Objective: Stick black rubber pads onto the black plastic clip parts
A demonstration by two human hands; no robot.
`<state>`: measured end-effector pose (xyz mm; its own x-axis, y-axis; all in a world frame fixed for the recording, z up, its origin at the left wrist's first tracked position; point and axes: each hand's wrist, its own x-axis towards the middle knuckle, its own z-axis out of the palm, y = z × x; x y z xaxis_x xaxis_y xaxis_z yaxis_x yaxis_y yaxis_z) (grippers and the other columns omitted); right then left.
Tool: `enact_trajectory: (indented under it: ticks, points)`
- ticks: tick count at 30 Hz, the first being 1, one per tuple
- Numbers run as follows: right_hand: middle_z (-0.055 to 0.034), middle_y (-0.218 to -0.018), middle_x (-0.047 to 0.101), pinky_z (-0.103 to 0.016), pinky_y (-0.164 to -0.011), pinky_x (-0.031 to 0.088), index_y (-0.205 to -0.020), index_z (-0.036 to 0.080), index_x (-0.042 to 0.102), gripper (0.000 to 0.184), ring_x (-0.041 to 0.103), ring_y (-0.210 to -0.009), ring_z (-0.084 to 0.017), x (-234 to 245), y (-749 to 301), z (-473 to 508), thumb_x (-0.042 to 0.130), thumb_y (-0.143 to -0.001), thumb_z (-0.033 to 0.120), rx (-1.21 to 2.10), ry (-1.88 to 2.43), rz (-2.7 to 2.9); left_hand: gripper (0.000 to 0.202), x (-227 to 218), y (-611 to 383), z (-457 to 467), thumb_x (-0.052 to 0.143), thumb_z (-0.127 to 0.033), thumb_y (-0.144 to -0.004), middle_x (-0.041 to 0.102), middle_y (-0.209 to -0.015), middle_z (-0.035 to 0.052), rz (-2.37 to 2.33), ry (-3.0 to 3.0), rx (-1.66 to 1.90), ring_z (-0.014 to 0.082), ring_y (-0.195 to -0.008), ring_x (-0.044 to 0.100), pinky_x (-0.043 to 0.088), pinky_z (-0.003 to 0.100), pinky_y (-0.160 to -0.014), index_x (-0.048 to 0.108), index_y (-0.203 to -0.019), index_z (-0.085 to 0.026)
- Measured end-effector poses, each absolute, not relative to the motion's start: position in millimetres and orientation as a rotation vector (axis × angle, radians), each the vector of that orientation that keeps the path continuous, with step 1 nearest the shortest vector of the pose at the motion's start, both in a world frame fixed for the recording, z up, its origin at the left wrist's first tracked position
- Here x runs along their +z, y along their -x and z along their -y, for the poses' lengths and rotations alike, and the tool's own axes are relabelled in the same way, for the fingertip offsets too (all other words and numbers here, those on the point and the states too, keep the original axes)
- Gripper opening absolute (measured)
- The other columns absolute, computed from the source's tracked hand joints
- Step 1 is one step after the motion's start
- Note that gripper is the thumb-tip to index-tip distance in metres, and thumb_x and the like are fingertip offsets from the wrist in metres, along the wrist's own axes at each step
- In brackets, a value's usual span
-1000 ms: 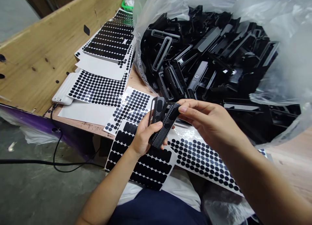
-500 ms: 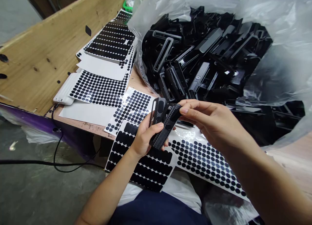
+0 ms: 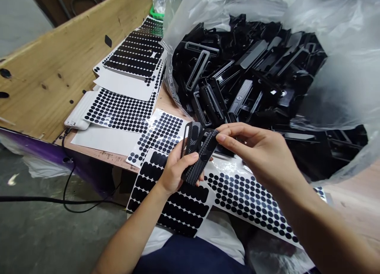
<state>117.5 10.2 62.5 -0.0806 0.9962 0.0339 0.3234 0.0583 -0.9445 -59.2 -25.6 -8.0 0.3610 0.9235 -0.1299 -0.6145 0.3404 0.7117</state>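
My left hand (image 3: 173, 169) is wrapped round black plastic parts (image 3: 196, 169) with a carbon-weave pattern, thumb on the front face. Two lengths show side by side, spread apart at the top; whether they are one piece or two I cannot tell. Dark oval patches show on their faces. My right hand (image 3: 257, 149) pinches the upper right end with thumb and forefinger; any small thing between those fingertips is hidden. Below the parts lies a sheet of black rounded stickers (image 3: 184, 208). A sheet of black round dots (image 3: 249, 195) lies under my right forearm.
A large clear plastic bag (image 3: 350, 76) full of similar black parts (image 3: 237, 76) stands behind my hands. More sticker sheets (image 3: 118, 109) lie to the left, beside a white box-like device (image 3: 78, 113) with a cable. A wooden board (image 3: 74, 48) edges the table's left side.
The camera view has shifted slightly. My hands and the black parts keep nearly the same pose, with the right fingertips a touch further left on the upper end.
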Motion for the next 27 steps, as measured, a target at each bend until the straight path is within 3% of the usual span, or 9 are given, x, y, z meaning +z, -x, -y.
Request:
enact_trajectory:
  ticks: [7,15,19,21,24,27]
  points:
    - [-0.0041,-0.097,0.08,-0.039,-0.086,0.063,-0.083,0.025,0.079,0.019,0.075,-0.088,-0.023,66,-117,-7,0.081,-0.083,0.045,0.919,1.355,1.639,0.05,-7,60,25,0.073,-0.046,-0.085,0.073,-0.096,0.0079,-0.592,-0.628,1.064,0.0118,-0.052,0.064,0.049,0.019,-0.04,0.05,-0.12,-0.017]
    - [-0.004,-0.097,0.079,-0.042,-0.088,0.061,-0.089,0.028,0.077,0.006,0.075,-0.091,-0.025,64,-114,-2,0.072,-0.091,0.031,0.534,1.315,1.867,0.05,-8,59,26,0.074,-0.046,-0.085,0.072,-0.092,0.0065,-0.593,-0.64,1.069,0.0117,-0.049,0.063,0.048,0.02,-0.039,0.05,-0.119,-0.017]
    - [-0.012,-0.129,0.068,-0.052,-0.093,0.058,-0.091,0.027,0.077,0.004,0.068,-0.113,-0.035,62,-111,1,0.074,-0.089,0.029,0.237,1.283,1.914,0.047,-8,59,25,0.072,-0.045,-0.086,0.073,-0.093,0.0081,-0.594,-0.656,1.082,0.0114,-0.049,0.062,0.048,0.021,-0.039,0.051,-0.115,-0.016]
    - [-0.015,-0.142,0.058,-0.056,-0.093,0.057,-0.109,0.027,0.076,0.022,0.06,-0.125,-0.039,60,-111,1,0.075,-0.088,0.033,0.186,1.302,1.915,0.046,-8,58,25,0.072,-0.046,-0.086,0.073,-0.094,0.009,-0.607,-0.668,1.091,0.0115,-0.049,0.062,0.049,0.021,-0.039,0.052,-0.115,-0.016]
    - [-0.0142,-0.137,0.061,-0.051,-0.091,0.058,-0.134,0.027,0.065,0.046,0.063,-0.12,-0.034,56,-116,-4,0.072,-0.091,0.042,0.392,1.292,2.002,0.049,-10,59,25,0.073,-0.045,-0.086,0.074,-0.093,0.0089,-0.618,-0.694,1.078,0.012,-0.048,0.062,0.048,0.021,-0.038,0.051,-0.118,-0.016]
    - [-0.0138,-0.124,0.069,-0.049,-0.089,0.056,-0.126,0.023,0.069,0.039,0.067,-0.108,-0.031,45,-129,-16,0.065,-0.096,0.048,0.324,1.423,1.931,0.049,-10,61,24,0.073,-0.045,-0.085,0.074,-0.093,0.0097,-0.599,-0.698,1.059,0.0121,-0.048,0.062,0.048,0.021,-0.038,0.052,-0.117,-0.015]
